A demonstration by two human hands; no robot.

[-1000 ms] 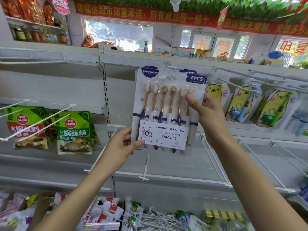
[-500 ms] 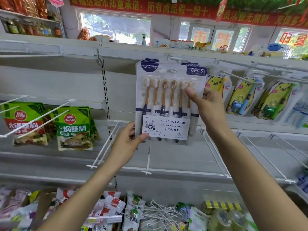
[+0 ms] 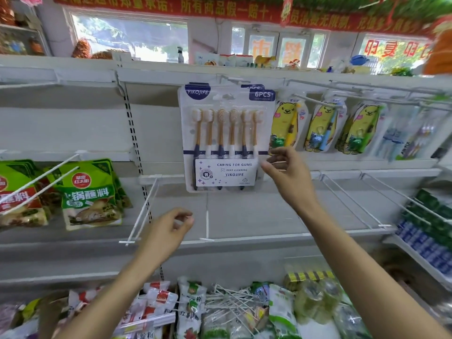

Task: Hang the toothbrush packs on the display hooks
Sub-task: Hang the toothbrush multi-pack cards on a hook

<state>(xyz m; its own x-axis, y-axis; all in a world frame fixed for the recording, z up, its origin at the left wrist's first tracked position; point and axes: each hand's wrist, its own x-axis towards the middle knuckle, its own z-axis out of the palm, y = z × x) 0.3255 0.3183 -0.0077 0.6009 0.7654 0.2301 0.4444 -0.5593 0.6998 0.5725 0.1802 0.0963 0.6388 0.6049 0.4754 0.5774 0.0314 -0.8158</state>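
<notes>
Hanging from a display hook [image 3: 226,79] under the front edge of the upper shelf [image 3: 151,69], a toothbrush pack [image 3: 226,140] is seen with at least one more pack behind it. "YIKOJIFE" is printed at its top left corner, "6PCS" at its top right, and "CARING FOR GUMS / DEEP CLEANING / YIKOJIFE" on the white card across its lower part. Six brushes with orange and navy handles are shown through the blister.

The right hand [image 3: 287,177] is held just beside the pack's lower right edge, fingers spread and relaxed; whether the fingertips touch the pack cannot be told. The left hand [image 3: 166,231] is held below the pack, well apart from it, fingers loosely curled and nothing gripped.

To the right, yellow bear-printed children's toothbrush packs [image 3: 285,128] are hung on neighbouring hooks. At the left, green sauce pouches [image 3: 90,194] with a red round logo and Chinese lettering are hung on white pegs. A red banner [image 3: 171,6] with yellow Chinese characters is strung above the windows.
</notes>
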